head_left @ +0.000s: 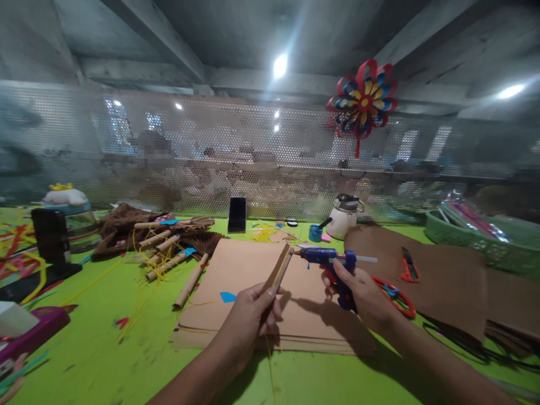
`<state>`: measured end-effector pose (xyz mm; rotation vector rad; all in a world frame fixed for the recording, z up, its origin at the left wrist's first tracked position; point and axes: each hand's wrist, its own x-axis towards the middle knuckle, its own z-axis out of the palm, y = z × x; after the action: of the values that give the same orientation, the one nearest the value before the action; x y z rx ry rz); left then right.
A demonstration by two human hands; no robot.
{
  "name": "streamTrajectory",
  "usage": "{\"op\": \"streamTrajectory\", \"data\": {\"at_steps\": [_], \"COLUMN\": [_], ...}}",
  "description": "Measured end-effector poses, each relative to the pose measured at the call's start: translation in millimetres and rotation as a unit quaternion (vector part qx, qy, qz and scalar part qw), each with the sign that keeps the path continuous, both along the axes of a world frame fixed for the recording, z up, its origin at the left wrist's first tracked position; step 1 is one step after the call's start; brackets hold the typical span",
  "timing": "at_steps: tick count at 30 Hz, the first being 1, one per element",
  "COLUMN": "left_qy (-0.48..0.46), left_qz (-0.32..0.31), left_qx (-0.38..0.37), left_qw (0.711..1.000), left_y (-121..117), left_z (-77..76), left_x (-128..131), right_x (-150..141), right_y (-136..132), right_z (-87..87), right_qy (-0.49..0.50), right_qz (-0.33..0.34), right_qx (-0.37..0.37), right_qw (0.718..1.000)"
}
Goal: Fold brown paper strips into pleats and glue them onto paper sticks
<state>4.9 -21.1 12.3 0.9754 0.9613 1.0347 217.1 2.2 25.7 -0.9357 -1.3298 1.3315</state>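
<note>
My left hand (pixel 257 309) is closed around a narrow folded strip of brown paper (pixel 279 267), held upright at a slant, with a yellow string along it. In my right hand (pixel 356 287) is a blue hot glue gun (pixel 323 257), its nozzle pointing left at the strip's upper end. Whether the nozzle touches the paper I cannot tell. A white glue stick (pixel 367 259) sticks out of the gun's back. Below both hands lies a stack of light brown paper sheets (pixel 240 261), with a small blue paper piece (pixel 228 296) on it.
Rolled brown paper tubes (pixel 164 247) with yellow strings lie to the left. Red-handled scissors (pixel 400 301) and a red cutter (pixel 409 265) are at right, by dark brown paper (pixel 447 275). A phone (pixel 237 215), a white jug (pixel 341 218) and a green basket (pixel 459 233) stand farther back.
</note>
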Motion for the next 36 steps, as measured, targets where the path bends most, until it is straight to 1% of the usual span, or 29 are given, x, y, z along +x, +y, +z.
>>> {"op": "streamTrajectory", "data": {"at_steps": [3,6,10,13,18,24,29,32,36], "left_qy": [0.007,0.005,0.01,0.01,0.008,0.007,0.025,0.022,0.023], "left_qz": [0.009,0.008,0.014,0.018,0.015,0.02,0.022,0.021,0.025], "left_qx": [0.012,0.004,-0.007,0.005,0.028,0.024,0.018,0.016,0.04], "left_qw": [1.0,1.0,1.0,1.0,0.999,0.999,0.999,0.999,0.999], "left_y": [0.0,-0.7,-1.8,-1.2,1.1,4.5,5.8,5.1,4.6], "left_z": [0.5,2.5,4.8,3.9,0.5,-1.6,-3.7,-4.6,-5.1], "left_x": [-0.1,0.4,0.8,0.0,-1.7,-1.4,-0.9,-0.3,-0.4], "right_x": [-0.8,0.2,2.2,1.9,1.2,3.6,3.6,4.3,4.8], "right_y": [0.5,2.7,5.8,5.7,3.1,5.1,5.4,4.4,4.2], "right_z": [0.0,-2.1,-7.3,-9.8,-10.9,-15.3,-10.6,-7.0,-6.3], "right_qy": [0.007,0.011,0.015,-0.006,-0.051,-0.051,-0.007,0.0,0.005], "right_qz": [-0.011,-0.023,-0.015,-0.013,-0.01,0.002,-0.013,-0.018,-0.014], "right_qx": [0.003,0.001,0.022,0.04,0.045,0.059,0.069,0.066,0.057], "right_qw": [1.0,1.0,1.0,0.999,0.998,0.997,0.998,0.998,0.998]}}
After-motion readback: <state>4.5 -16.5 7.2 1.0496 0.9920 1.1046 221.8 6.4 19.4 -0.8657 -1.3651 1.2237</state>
